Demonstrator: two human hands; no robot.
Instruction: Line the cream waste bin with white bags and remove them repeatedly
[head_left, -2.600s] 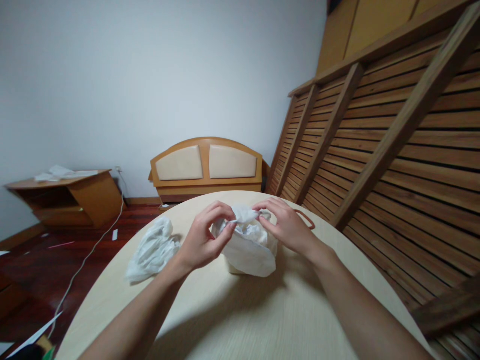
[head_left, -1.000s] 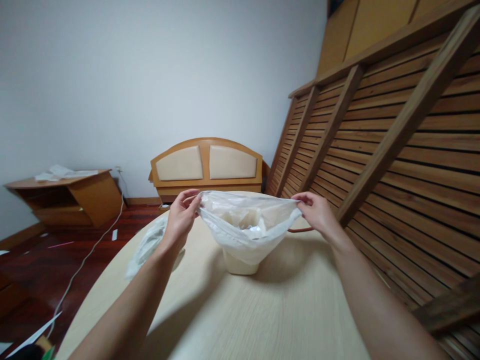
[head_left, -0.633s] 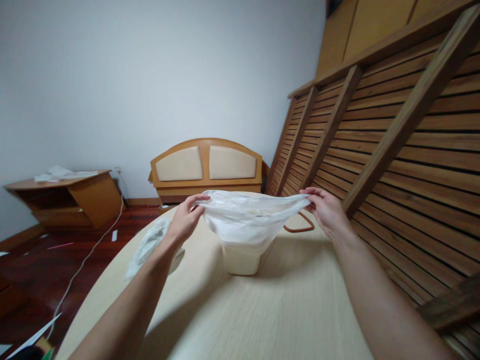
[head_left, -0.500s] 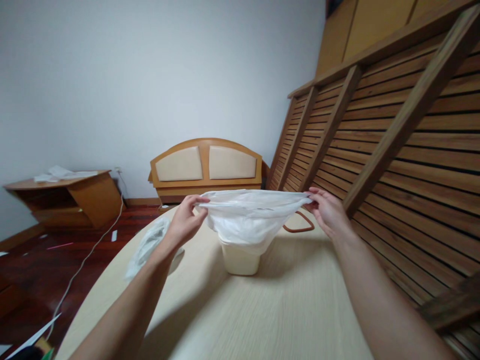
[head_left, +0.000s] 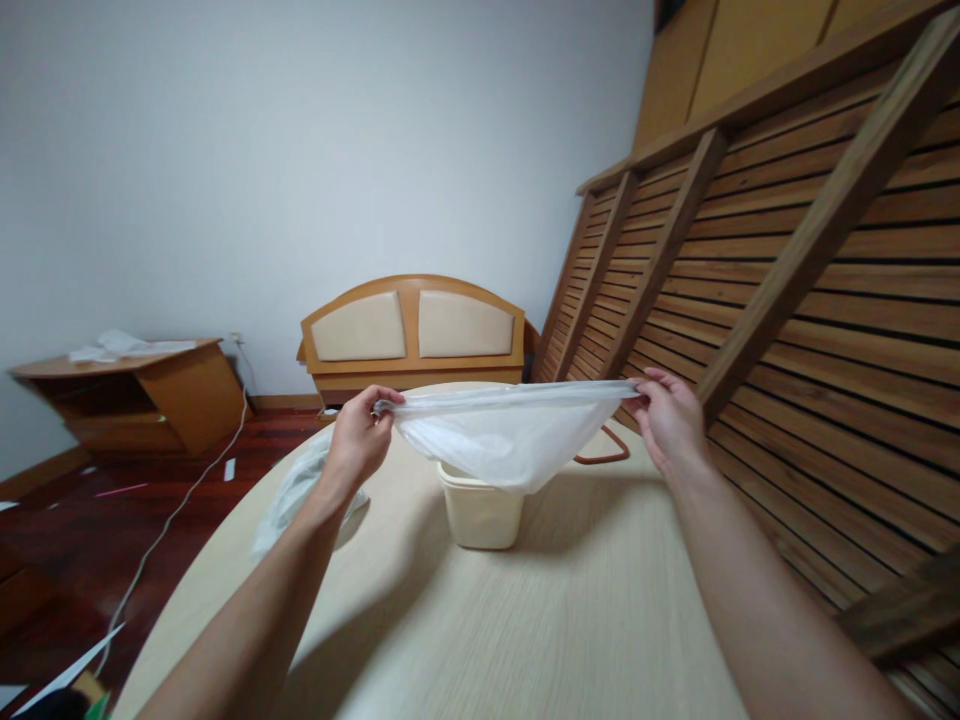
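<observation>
A thin white plastic bag is stretched sideways between my hands, its upper edge pulled nearly straight. My left hand pinches one end of that edge, and my right hand pinches the other. The bag's lower part hangs at the mouth of a cream-coloured plastic bin, hiding much of its rim and inside. The bin stands upright on a round pale wooden table. Partly behind my left forearm lies another crumpled whitish plastic bag.
A brown rounded frame lies on the table behind my right hand. Tall slatted wooden panels lean along the right. Beyond the table stand a padded headboard and a low cabinet. A white cable crosses the dark floor.
My hands have moved farther apart, pulling the bag's edge tighter. The bag has risen a little, so more of the bin's rim shows. The bin stays in place.
</observation>
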